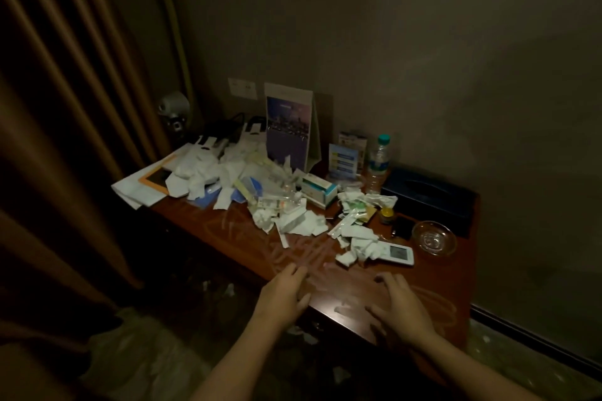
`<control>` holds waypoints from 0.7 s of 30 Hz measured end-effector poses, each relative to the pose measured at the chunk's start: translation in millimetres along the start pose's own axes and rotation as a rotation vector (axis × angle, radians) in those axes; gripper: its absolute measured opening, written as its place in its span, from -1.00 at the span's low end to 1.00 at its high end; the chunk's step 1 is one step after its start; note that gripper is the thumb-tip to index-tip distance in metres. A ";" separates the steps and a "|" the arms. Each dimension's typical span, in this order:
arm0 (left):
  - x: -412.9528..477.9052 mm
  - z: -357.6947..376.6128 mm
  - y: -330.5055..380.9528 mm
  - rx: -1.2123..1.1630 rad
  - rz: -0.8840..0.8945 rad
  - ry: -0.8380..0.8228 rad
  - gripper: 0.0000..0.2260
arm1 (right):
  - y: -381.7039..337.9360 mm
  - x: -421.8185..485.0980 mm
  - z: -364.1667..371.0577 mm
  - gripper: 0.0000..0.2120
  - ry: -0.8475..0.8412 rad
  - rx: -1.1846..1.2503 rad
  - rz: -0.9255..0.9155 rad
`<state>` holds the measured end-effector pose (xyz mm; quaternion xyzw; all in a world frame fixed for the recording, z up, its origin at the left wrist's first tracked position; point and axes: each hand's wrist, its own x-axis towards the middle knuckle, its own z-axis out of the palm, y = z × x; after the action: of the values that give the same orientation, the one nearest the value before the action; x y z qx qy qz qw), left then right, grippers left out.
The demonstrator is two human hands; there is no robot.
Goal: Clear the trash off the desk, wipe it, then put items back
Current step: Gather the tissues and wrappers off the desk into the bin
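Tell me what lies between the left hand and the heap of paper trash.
Head view: bare, streaked desk between the left hand and the paper trash, save one loose white strip by the heap.

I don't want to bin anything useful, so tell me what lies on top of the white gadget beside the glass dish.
Crumpled paper scraps cover the left end of the gadget; its screen end is bare. The covered part cannot be seen.

Dim, grainy light; faint glare streaks the desk (pixel 228 234), the left hand (pixel 283 296) and right hand (pixel 402 309) blur, corners darken and bow.
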<state>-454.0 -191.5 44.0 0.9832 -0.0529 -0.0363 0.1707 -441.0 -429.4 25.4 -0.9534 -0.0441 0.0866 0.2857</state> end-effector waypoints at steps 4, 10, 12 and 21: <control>37.4 -1.1 -33.2 -0.002 -0.004 -0.024 -0.60 | -9.1 48.8 24.3 -0.41 -0.005 -0.008 0.045; 105.5 -5.9 -92.2 0.155 -0.064 -0.148 -0.52 | -30.5 128.0 60.9 -0.45 -0.009 -0.041 0.036; 130.1 -9.5 -104.2 0.160 -0.065 -0.147 -0.51 | -35.2 153.4 60.1 -0.37 -0.024 -0.201 0.009; 217.1 2.8 -144.5 0.151 0.085 -0.212 -0.46 | -31.2 230.3 67.1 -0.07 -0.325 -0.576 0.139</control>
<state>-225.7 -82.4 -19.2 0.9809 -0.1146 -0.1284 0.0908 -228.9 -336.5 -44.7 -0.9694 -0.0466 0.2407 -0.0125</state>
